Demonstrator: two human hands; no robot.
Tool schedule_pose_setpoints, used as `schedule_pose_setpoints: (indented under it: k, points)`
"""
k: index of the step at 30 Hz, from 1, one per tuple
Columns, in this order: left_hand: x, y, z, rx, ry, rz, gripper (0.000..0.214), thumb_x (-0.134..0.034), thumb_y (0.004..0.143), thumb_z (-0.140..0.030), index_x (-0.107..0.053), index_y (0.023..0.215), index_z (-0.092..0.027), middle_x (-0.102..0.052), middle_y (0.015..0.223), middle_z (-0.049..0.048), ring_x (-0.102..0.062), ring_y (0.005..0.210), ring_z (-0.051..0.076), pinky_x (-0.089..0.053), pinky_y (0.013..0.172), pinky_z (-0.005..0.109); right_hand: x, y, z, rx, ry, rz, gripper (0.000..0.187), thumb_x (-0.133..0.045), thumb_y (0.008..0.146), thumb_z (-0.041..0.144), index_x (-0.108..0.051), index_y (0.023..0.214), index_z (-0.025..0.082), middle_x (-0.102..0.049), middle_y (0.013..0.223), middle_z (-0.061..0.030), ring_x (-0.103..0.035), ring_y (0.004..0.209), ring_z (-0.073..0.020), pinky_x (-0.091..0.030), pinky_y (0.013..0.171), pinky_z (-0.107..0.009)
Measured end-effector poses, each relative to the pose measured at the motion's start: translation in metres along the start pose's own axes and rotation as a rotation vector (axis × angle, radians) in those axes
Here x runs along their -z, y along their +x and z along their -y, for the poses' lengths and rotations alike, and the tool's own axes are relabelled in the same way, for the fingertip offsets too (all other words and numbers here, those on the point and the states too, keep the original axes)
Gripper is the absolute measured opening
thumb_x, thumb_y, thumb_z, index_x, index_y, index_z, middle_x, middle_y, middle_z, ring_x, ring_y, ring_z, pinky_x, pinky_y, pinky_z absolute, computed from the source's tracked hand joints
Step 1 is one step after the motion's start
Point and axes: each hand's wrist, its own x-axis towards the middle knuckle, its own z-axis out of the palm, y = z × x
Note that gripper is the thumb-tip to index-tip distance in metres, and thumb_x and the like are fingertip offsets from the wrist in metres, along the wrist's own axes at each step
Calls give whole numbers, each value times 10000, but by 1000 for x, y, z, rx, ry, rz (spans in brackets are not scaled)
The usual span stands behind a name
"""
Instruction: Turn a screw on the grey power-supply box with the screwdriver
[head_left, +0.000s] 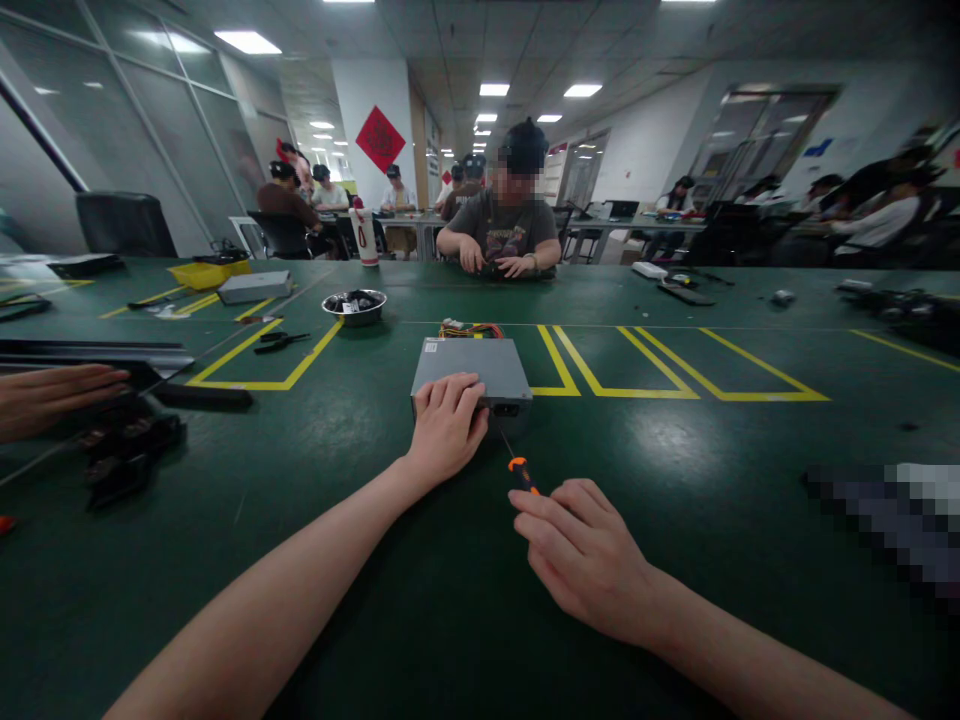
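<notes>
A grey metal computer power supply (480,362) lies on the green table, its dark power socket facing me and its bundle of coloured wires (472,328) at the far side. My left hand (448,425) holds the front edge of the box, with the fingers over the top and the thumb against the near face. In my right hand (581,550), closed round the handle, is an orange and black screwdriver (519,470). Its thin shaft points up toward the front of the power supply, below the socket; whether the tip touches is unclear.
A metal bowl (354,307) of small parts and black pliers (281,342) lie beyond my left hand. Another person's hand (64,400) reaches in at left near dark parts (131,450). Across the table sits a person (499,225). Yellow tape (637,393) marks the surface.
</notes>
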Motion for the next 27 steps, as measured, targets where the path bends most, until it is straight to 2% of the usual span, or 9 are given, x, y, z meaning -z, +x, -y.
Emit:
schedule_pose_setpoints:
  k: [3,7,11,16,19,22,25,27]
  points:
    - [0,0,0,-4,5,-2,229,-474,842,-250,-486,1067,-207,-549,1173,67,-460,1089,224,-285,896,402,1,2,0,-13,3,8,157,-468,806,137,-529,949,160,-618,971,-79,-539,765,-162,-470,660,-316]
    - [0,0,0,-5,3,-5,229,-472,843,-252,-487,1067,-210,-547,1175,67,-452,1104,228,-284,901,400,2,3,-2,-90,-25,-70,227,-472,842,234,-476,1038,119,-547,1039,-150,-544,897,-190,-501,681,-311]
    - [0,0,1,3,3,1,232,-473,841,-251,-489,1069,-208,-543,1179,70,-444,1116,233,-282,906,404,1,0,-2,-99,-12,-99,245,-476,813,116,-459,1058,110,-581,977,-128,-557,850,-174,-488,662,-298]
    - [1,0,0,0,-2,8,231,-475,842,-253,-492,1067,-204,-541,1183,73,-442,1115,231,-281,906,402,2,1,2,-31,-12,-31,162,-482,784,83,-525,920,161,-633,959,-65,-517,709,-152,-452,655,-336]
    - [0,0,0,2,3,6,235,-471,844,-255,-492,1071,-201,-540,1185,76,-445,1114,233,-278,909,402,3,3,2,-60,-17,-37,132,-488,809,144,-520,938,147,-600,989,-103,-533,792,-171,-475,681,-334]
    - [0,0,0,-3,7,5,238,-472,844,-258,-491,1073,-199,-539,1187,74,-447,1111,232,-283,901,398,3,2,-1,-127,-12,-100,216,-478,839,242,-477,1017,119,-544,1004,-141,-538,873,-187,-505,667,-310]
    - [0,0,0,-6,12,7,232,-475,843,-255,-492,1067,-197,-542,1180,68,-447,1110,228,-284,899,395,1,0,-3,-128,-6,-141,229,-481,820,146,-454,1044,109,-551,963,-123,-543,862,-173,-508,671,-293]
    - [1,0,0,-3,11,6,226,-471,846,-253,-492,1064,-197,-543,1180,66,-448,1109,224,-283,901,394,1,-1,-2,-78,-10,-111,226,-485,789,78,-478,1009,125,-580,963,-107,-545,819,-164,-497,672,-302]
